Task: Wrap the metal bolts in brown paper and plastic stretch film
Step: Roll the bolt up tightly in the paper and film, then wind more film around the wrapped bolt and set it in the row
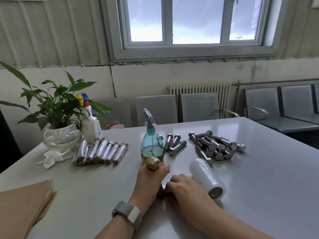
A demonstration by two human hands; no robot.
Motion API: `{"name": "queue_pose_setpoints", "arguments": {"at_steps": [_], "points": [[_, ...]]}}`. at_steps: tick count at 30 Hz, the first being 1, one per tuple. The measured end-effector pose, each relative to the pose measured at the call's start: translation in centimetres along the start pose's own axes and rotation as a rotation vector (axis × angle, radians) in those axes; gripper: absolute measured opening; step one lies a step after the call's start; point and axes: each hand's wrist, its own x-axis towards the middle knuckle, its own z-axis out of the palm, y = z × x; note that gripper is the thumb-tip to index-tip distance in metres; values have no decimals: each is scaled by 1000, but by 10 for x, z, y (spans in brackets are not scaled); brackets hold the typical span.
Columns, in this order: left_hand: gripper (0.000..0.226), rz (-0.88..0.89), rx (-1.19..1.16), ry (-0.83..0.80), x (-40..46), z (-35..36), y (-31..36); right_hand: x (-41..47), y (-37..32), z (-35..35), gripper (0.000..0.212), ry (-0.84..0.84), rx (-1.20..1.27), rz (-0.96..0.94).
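Gripping the paper-wrapped bolt (pixel 152 165) in my left hand (pixel 148 182), I hold it with its long axis pointing away from me. My right hand (pixel 183 188) pinches the film's loose end against the bolt's near end, just beside the stretch-film roll (pixel 206 177). Farther off lie the finished wrapped bolts (pixel 101 150) and the bare bolts (pixel 215 146).
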Motion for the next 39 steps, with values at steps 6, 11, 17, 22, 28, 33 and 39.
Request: {"name": "queue_pose_setpoints", "arguments": {"at_steps": [6, 11, 17, 22, 28, 33, 39], "points": [[20, -70, 1, -106, -3, 4, 3, 4, 25, -61, 19, 332, 89, 144], [18, -256, -97, -200, -1, 12, -2, 12, 62, -74, 71, -282, -41, 646], [48, -213, -89, -253, 4, 10, -11, 13, 70, -72, 59, -229, 529, 817], [59, -27, 32, -304, 7, 7, -16, 21, 68, -97, 62, -219, 1018, 769], [46, -51, -10, -413, 4, 9, -11, 40, 54, -104, 74, -224, 1046, 761], [41, -8, 177, -350, 1, 7, -6, 42, 51, -106, 74, -186, 1059, 789], [44, -8, 112, -355, -5, 0, 4, 36, 46, -112, 69, -196, 1015, 777]]}}
